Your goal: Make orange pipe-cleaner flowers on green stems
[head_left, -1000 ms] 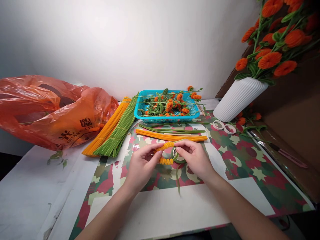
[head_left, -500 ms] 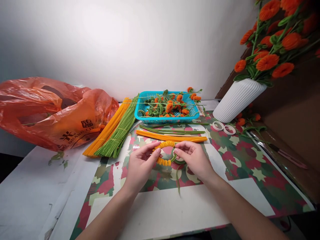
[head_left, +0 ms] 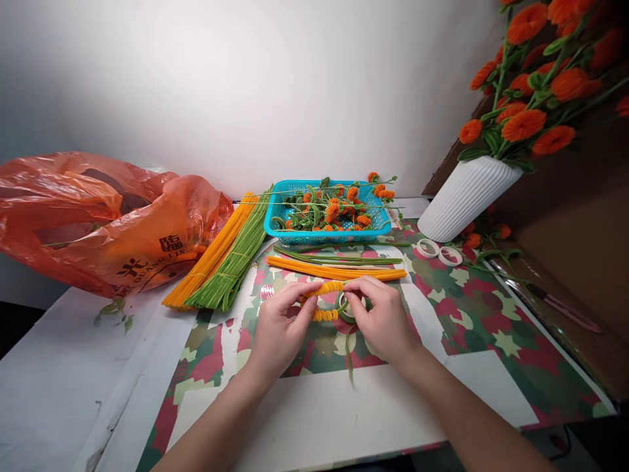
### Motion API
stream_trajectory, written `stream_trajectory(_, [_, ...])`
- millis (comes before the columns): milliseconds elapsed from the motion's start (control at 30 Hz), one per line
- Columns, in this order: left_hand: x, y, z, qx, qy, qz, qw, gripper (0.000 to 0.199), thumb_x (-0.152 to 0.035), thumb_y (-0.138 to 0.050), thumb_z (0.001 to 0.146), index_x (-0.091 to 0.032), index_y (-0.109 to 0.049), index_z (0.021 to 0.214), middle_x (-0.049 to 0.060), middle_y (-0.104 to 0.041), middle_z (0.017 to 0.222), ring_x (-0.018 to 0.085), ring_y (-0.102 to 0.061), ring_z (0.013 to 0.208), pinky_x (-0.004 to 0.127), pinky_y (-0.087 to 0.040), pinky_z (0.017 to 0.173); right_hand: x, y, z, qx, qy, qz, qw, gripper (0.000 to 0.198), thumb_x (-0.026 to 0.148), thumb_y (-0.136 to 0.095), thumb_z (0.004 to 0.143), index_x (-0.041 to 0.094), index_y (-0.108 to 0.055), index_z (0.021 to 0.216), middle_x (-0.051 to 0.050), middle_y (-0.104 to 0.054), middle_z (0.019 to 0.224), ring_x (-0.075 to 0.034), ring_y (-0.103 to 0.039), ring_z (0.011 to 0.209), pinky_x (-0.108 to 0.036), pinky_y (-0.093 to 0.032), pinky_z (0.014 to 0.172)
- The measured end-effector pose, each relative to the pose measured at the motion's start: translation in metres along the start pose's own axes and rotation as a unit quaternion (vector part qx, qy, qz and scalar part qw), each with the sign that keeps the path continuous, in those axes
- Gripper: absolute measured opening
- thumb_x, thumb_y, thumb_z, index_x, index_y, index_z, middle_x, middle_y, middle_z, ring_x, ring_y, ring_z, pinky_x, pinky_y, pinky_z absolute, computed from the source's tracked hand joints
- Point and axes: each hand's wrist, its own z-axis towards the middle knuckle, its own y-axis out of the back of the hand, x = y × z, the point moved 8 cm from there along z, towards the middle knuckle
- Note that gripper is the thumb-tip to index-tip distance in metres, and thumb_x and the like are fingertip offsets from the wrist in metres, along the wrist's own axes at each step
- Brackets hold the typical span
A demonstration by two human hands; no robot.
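Note:
A coiled yellow pipe cleaner (head_left: 326, 315), bent into a loop, is held between my two hands above the patterned table. My left hand (head_left: 287, 321) pinches its left side between thumb and fingers. At the right, my right hand (head_left: 381, 314) pinches the loop's end, where a short green stem shows. Behind the right fingertips lies a roll of green tape (head_left: 346, 312), partly hidden, and a loose green strip (head_left: 349, 357) trails below it. Just beyond my hands lie straight yellow pipe cleaners (head_left: 334, 269) and green ones (head_left: 344, 259).
A blue basket (head_left: 275, 226) of orange flowers stands at the back. Yellow bundles (head_left: 211, 252) and green bundles (head_left: 230, 272) lie left, beside an orange plastic bag (head_left: 98, 223). To the right are a white vase (head_left: 464, 196), two white tape rolls (head_left: 449, 256) and a pink-handled tool (head_left: 574, 311).
My left hand has shifted slightly right, and the yellow loop looks narrower with its coils partly turned. More of the green tape roll shows behind my right fingers.

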Motion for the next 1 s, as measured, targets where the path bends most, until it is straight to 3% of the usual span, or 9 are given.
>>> stream_trajectory(100, [-0.002, 0.0, 0.001, 0.009, -0.022, 0.03, 0.999, 0.02, -0.025, -0.058, 0.088, -0.024, -0.072, 0.102, 0.005, -0.068, 0.095, 0.017, -0.064, 0.082, 0.023, -0.053, 0.062, -0.002, -0.002, -0.001, 0.007, -0.002, -0.001, 1.0, 0.015, 0.009, -0.051, 0.084, 0.015, -0.064, 0.08, -0.004, -0.066, 0.078, -0.016, -0.062, 0.074, -0.026, -0.048, 0.067])
stream_trajectory(267, [-0.002, -0.002, 0.001, 0.036, -0.019, 0.04, 0.998, 0.021, -0.026, -0.057, 0.088, -0.025, -0.073, 0.102, 0.005, -0.068, 0.09, 0.016, -0.063, 0.079, 0.022, -0.051, 0.06, -0.01, -0.006, -0.001, 0.042, -0.066, 0.05, 0.996, 0.014, 0.011, -0.053, 0.084, 0.017, -0.064, 0.078, -0.002, -0.066, 0.077, -0.015, -0.06, 0.072, -0.025, -0.048, 0.065])
stream_trajectory(367, [-0.001, -0.003, 0.001, 0.036, 0.016, -0.004, 0.999, 0.021, -0.03, -0.06, 0.087, -0.023, -0.072, 0.103, 0.005, -0.069, 0.092, 0.016, -0.064, 0.075, 0.022, -0.051, 0.056, -0.018, -0.01, -0.002, 0.062, -0.14, 0.11, 0.982, 0.011, 0.017, -0.055, 0.083, 0.018, -0.064, 0.078, -0.001, -0.066, 0.074, -0.014, -0.059, 0.068, -0.026, -0.048, 0.063])
stream_trajectory(467, [0.004, 0.002, 0.002, -0.004, 0.069, -0.081, 0.994, 0.03, -0.037, -0.066, 0.081, -0.021, -0.069, 0.106, 0.006, -0.069, 0.096, 0.016, -0.065, 0.07, 0.022, -0.051, 0.051, -0.03, -0.01, -0.004, 0.041, -0.213, 0.173, 0.961, 0.009, 0.025, -0.059, 0.081, 0.018, -0.065, 0.08, -0.001, -0.066, 0.073, -0.015, -0.06, 0.065, -0.026, -0.049, 0.061])
stream_trajectory(567, [0.01, 0.008, 0.003, -0.04, 0.107, -0.108, 0.988, 0.026, -0.041, -0.067, 0.079, -0.018, -0.068, 0.089, 0.003, -0.068, 0.079, 0.014, -0.062, 0.059, 0.022, -0.049, 0.048, -0.038, -0.009, -0.005, 0.012, -0.239, 0.206, 0.949, 0.014, 0.03, -0.063, 0.078, 0.017, -0.065, 0.082, -0.003, -0.066, 0.076, -0.015, -0.06, 0.065, -0.027, -0.049, 0.059])
stream_trajectory(667, [0.013, 0.01, 0.003, -0.032, 0.112, -0.071, 0.991, 0.025, -0.041, -0.067, 0.08, -0.017, -0.065, 0.076, 0.0, -0.062, 0.061, 0.013, -0.059, 0.053, 0.021, -0.047, 0.048, -0.042, -0.01, -0.005, 0.007, -0.246, 0.212, 0.946, 0.016, 0.032, -0.064, 0.078, 0.017, -0.065, 0.082, -0.003, -0.067, 0.077, -0.015, -0.06, 0.064, -0.027, -0.049, 0.058])
stream_trajectory(800, [0.011, 0.01, 0.004, -0.029, 0.078, -0.043, 0.996, 0.024, -0.041, -0.061, 0.084, -0.018, -0.063, 0.078, -0.002, -0.059, 0.061, 0.012, -0.057, 0.053, 0.02, -0.045, 0.048, -0.035, -0.004, -0.002, 0.009, -0.205, 0.151, 0.967, 0.014, 0.03, -0.061, 0.08, 0.017, -0.065, 0.081, -0.003, -0.065, 0.074, -0.016, -0.057, 0.063, -0.028, -0.047, 0.058])
stream_trajectory(933, [0.012, 0.012, 0.005, -0.036, 0.072, -0.028, 0.996, 0.025, -0.041, -0.058, 0.086, -0.018, -0.058, 0.076, -0.004, -0.053, 0.062, 0.01, -0.052, 0.051, 0.019, -0.041, 0.047, -0.015, 0.014, 0.007, -0.018, -0.075, -0.012, 0.997, 0.016, 0.028, -0.058, 0.083, 0.017, -0.066, 0.093, -0.006, -0.063, 0.087, -0.02, -0.057, 0.079, -0.033, -0.046, 0.071])
stream_trajectory(1000, [0.014, 0.012, 0.006, -0.037, 0.08, -0.038, 0.995, 0.027, -0.043, -0.058, 0.086, -0.018, -0.057, 0.076, -0.003, -0.051, 0.063, 0.01, -0.051, 0.052, 0.019, -0.039, 0.046, -0.009, 0.009, 0.009, 0.041, -0.033, -0.057, 0.997, 0.015, 0.023, -0.054, 0.086, 0.019, -0.066, 0.093, -0.007, -0.061, 0.093, -0.022, -0.055, 0.089, -0.035, -0.044, 0.079])
